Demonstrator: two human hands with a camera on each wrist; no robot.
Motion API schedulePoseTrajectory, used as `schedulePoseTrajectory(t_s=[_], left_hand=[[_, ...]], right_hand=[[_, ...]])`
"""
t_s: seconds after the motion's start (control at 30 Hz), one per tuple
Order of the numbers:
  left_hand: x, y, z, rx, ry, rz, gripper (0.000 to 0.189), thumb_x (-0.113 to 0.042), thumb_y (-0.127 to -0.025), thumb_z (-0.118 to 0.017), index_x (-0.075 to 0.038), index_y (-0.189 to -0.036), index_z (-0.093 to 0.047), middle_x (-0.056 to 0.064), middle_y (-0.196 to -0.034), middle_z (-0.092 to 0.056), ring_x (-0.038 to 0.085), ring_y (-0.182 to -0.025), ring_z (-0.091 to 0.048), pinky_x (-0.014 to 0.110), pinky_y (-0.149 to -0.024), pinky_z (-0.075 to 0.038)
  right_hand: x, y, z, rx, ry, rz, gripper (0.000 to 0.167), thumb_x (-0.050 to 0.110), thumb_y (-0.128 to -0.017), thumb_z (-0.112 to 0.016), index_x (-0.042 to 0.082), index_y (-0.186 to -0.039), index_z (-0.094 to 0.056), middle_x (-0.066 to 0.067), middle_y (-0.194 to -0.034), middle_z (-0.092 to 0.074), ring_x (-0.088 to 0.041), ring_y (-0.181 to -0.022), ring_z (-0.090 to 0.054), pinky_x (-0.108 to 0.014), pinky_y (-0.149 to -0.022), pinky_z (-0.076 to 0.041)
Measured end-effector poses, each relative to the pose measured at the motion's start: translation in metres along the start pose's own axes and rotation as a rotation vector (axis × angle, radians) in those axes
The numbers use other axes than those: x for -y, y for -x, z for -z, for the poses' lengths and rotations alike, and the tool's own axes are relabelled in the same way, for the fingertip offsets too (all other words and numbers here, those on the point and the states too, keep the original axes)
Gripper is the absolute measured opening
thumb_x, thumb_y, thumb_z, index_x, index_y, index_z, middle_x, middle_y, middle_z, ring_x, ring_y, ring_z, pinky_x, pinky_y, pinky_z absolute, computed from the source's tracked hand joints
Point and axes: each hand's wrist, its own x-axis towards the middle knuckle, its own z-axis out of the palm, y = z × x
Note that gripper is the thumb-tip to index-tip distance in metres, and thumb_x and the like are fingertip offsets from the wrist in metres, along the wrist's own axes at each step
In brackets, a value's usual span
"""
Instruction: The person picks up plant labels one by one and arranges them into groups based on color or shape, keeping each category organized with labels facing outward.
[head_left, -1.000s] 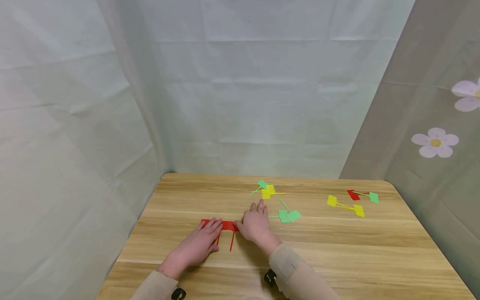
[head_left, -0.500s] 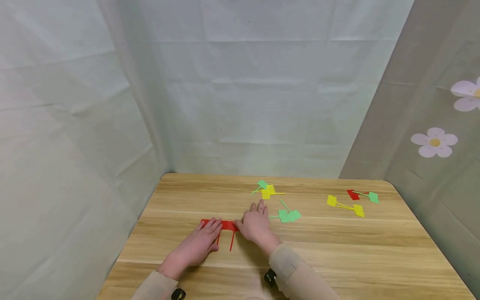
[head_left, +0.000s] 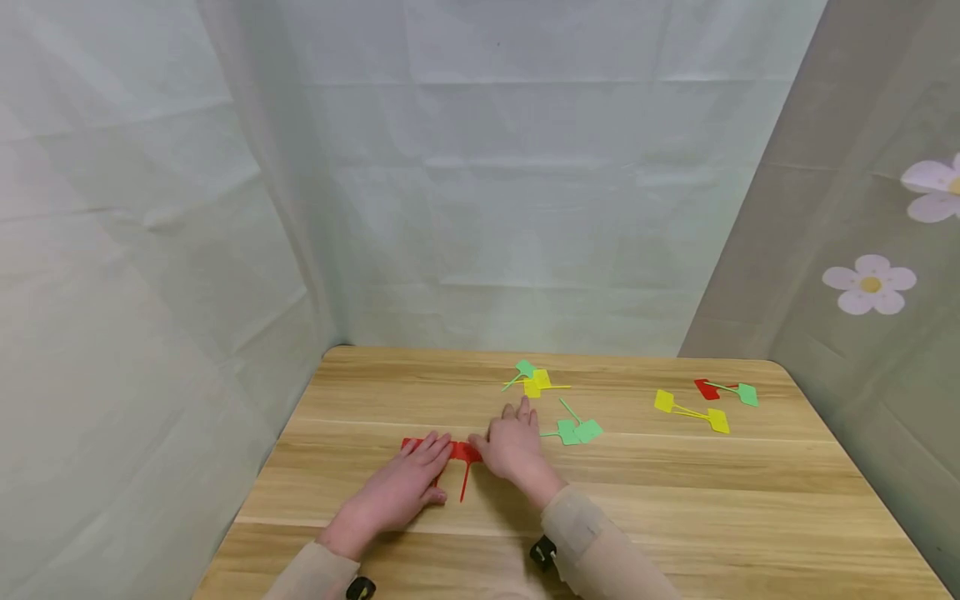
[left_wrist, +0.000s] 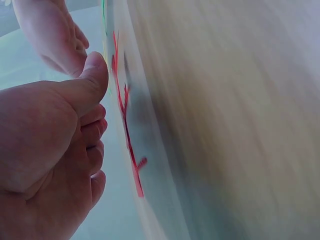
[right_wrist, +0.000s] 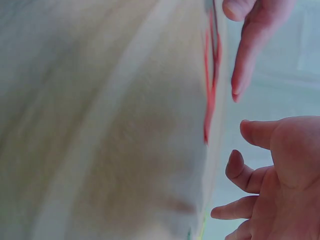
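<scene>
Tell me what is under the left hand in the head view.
Red tags on the wooden table; pieces show on either side of the left hand, one stem clear to its right. The stretch below the hand is covered.

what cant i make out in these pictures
Head view: part of the red tags, hidden behind the left hand.
Head view: any print on the green tags, too small to tell.
Head view: the upper flower, cut off by the right edge.
Right wrist view: the yellow sliver, blurred and cut off by the bottom edge.
</scene>
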Motion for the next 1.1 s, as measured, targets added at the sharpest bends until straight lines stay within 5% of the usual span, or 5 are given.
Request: schedulePoseTrajectory(t_s=[0.13, 0.23, 1.1], left_hand=[[-0.008, -0.008, -0.001, 0.002, -0.029, -0.034, 0.073, -0.035, -0.104, -0.069, 0.004, -0.161, -0.043, 0.017, -0.171, -0.036, 0.038, -0.159, -0.028, 0.058, -0.128, -0.025], [-0.013, -0.014, -0.002, 0.005, -0.051, -0.049, 0.072, -0.035, -0.104, -0.069, 0.003, -0.16, -0.045, 0.017, -0.17, -0.037, 0.038, -0.159, -0.029, 0.057, -0.128, -0.025], [-0.025, -0.023, -0.008, 0.083, -0.058, -0.002, 0.068, -0.034, -0.104, -0.07, 0.0, -0.159, -0.048, 0.014, -0.17, -0.039, 0.036, -0.159, -0.031, 0.059, -0.127, -0.026]], right_hand=[[-0.009, 0.002, 0.01, -0.031, -0.024, 0.007, 0.052, 0.054, -0.106, -0.061, 0.009, -0.086, -0.078, -0.034, -0.156, -0.048, -0.06, -0.154, -0.023, -0.064, -0.127, -0.023], [-0.017, 0.002, 0.015, -0.045, -0.041, 0.0, 0.052, 0.054, -0.106, -0.06, 0.013, -0.077, -0.075, -0.037, -0.155, -0.047, -0.061, -0.153, -0.023, -0.065, -0.126, -0.022], [-0.051, 0.003, 0.03, -0.067, -0.071, -0.067, 0.049, 0.052, -0.106, -0.062, 0.014, -0.079, -0.075, -0.035, -0.158, -0.045, -0.062, -0.154, -0.021, -0.066, -0.126, -0.021]])
